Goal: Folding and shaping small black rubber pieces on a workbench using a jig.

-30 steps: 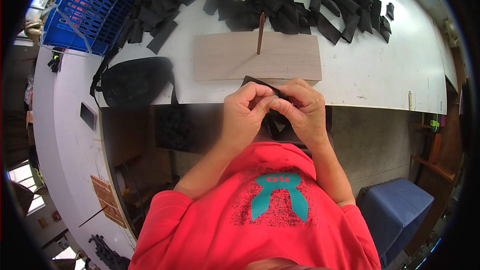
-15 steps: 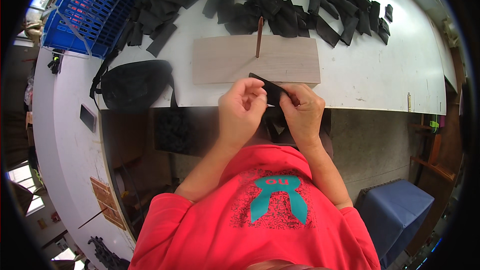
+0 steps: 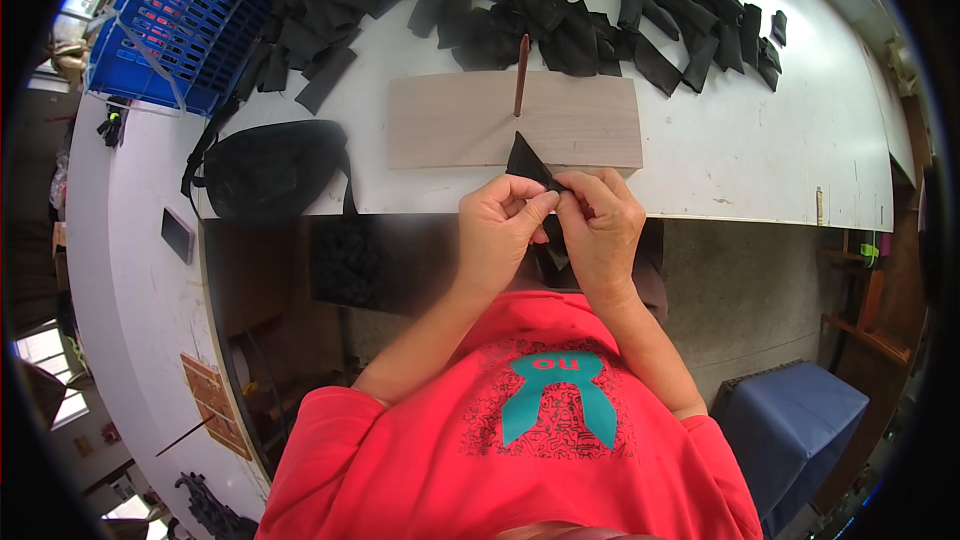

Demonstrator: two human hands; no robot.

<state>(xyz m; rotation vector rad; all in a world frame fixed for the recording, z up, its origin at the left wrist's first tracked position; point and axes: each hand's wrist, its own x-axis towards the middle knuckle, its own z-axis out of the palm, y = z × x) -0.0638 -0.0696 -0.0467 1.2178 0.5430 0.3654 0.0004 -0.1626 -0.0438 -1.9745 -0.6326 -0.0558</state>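
Observation:
Between both hands is a small black fabric piece [image 3: 527, 160], pinched at its near edge, with a pointed corner sticking up over the wooden board. My left hand [image 3: 502, 225] grips it between thumb and fingers from the left. From the right, my right hand [image 3: 603, 225] pinches the same edge, its fingertips almost touching the left ones. Just beyond lies the flat wooden board [image 3: 440, 120], and a slim brown pointed rod [image 3: 521, 80] stands upright from it. The part of the fabric under my fingers is hidden.
Loose black fabric pieces [image 3: 540, 15] are heaped along the back of the white table [image 3: 760, 160]. A black pouch [image 3: 270, 168] lies left of the board. The blue plastic basket [image 3: 190, 25] stands back left; a blue covered stool [image 3: 795, 430] is at lower right.
My left hand has moved right and closed on the fabric beside my right hand. The fabric has turned, its free corner now pointing up and away.

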